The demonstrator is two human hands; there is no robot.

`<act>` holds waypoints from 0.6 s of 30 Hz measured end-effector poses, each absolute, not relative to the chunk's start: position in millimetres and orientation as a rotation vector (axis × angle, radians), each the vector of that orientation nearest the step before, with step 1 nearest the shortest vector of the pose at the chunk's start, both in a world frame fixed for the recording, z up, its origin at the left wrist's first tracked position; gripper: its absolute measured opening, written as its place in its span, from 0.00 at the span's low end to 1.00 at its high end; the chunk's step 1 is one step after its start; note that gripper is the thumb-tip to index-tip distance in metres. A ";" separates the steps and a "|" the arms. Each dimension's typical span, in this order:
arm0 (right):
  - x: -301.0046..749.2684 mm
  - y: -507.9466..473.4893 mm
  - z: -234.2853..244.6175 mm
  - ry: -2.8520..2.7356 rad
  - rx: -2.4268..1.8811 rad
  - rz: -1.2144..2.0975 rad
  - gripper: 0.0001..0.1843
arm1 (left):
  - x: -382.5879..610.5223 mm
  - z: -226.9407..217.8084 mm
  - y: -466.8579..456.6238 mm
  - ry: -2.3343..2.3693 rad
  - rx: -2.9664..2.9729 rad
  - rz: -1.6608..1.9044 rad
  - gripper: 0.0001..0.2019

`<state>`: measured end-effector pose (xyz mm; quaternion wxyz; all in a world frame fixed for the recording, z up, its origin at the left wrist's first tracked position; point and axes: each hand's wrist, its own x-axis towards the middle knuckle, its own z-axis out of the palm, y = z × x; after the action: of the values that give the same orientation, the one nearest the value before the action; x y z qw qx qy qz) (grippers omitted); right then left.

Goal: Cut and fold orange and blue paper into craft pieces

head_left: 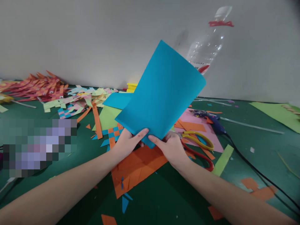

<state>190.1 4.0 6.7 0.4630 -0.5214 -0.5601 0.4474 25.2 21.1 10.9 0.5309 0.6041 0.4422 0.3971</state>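
Blue sheet: A big blue sheet (161, 90) was held up in front, tilted, with its low end between the two hands and one corner pointed up.
Left hand: The low edge of the blue sheet was pinched by the left hand (128, 142), with the thumb laid on the front.
Right hand: The same low end was gripped by the right hand (174, 148), and its thumb was set close to the other thumb.
Under the hands: An orange sheet (140, 170) was seen on the dark green surface (168, 209), and small blue scraps (125, 204) were scattered near it.
Behind the blue sheet: Another blue sheet (119, 100) was partly covered, and it was laid over a light green sheet (107, 118).
Scissors: Just beside the right hand, scissors (187, 134) were seen with a yellow loop and a red loop, partly over a pink sheet (214, 137).
Blue tool: A dark blue tool (217, 123) with a black cord (248, 162) was placed farther to the right.
Bottle: A clear bottle (207, 43) with a red band was seen leaning, its bottom hidden by the blue sheet.
Far left: Orange and pink woven paper (42, 89) was heaped by the wall (70, 40), and pale paper strips (79, 97) were piled beside it.
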 end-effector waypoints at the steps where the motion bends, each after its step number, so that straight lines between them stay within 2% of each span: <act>1: 190.3 3.8 6.9 -1.385 -1.281 1.101 0.14 | 25.3 10.6 21.1 1.046 1.438 0.953 0.17; 11: 189.8 1.9 10.1 -1.436 -1.323 1.091 0.13 | 25.8 8.9 20.8 1.026 1.412 1.002 0.15; 18: 191.5 2.3 8.2 -1.452 -1.291 1.087 0.14 | 25.4 7.0 20.5 1.041 1.404 1.014 0.18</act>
<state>191.5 2.3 8.2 0.4418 -0.5203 -0.5850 0.4380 25.4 20.5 7.0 0.5317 0.5884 0.4365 0.4250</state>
